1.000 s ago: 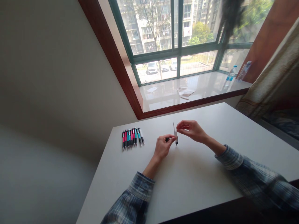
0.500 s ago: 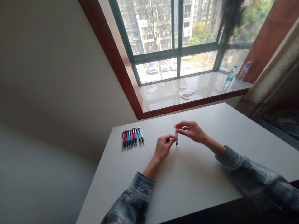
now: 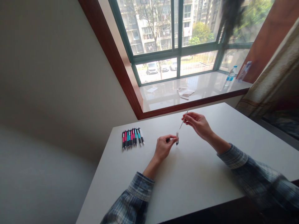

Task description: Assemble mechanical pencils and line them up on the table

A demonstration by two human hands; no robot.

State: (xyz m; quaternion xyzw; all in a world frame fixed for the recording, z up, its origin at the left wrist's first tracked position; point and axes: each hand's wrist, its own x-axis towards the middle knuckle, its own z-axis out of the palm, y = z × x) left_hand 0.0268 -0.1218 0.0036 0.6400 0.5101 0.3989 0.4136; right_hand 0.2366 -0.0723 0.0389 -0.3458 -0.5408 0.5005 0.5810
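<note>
My left hand (image 3: 164,146) pinches a white pen barrel (image 3: 177,135), upright with its dark clip end down, near the tabletop. A small black part (image 3: 168,140), perhaps the pen's grip, shows within the curl of the same hand. Above and to the right, my right hand (image 3: 195,122) holds a thin pen refill (image 3: 183,120) between fingertips. The refill slants, its lower end a little above the barrel's open top and apart from it. To the left, several click pens (image 3: 130,138) with pink, blue and black parts lie side by side in a row.
The white table (image 3: 198,183) stands against the wall below a window sill (image 3: 163,101). On the sill are a crumpled cloth or bag (image 3: 185,92), a paper (image 3: 152,89) and two plastic bottles, one with a blue label (image 3: 230,76). A curtain (image 3: 268,68) hangs at the right.
My right hand has moved up and to the right, carrying the refill away from beside the barrel and tilting it. My left hand has stayed almost still with the barrel.
</note>
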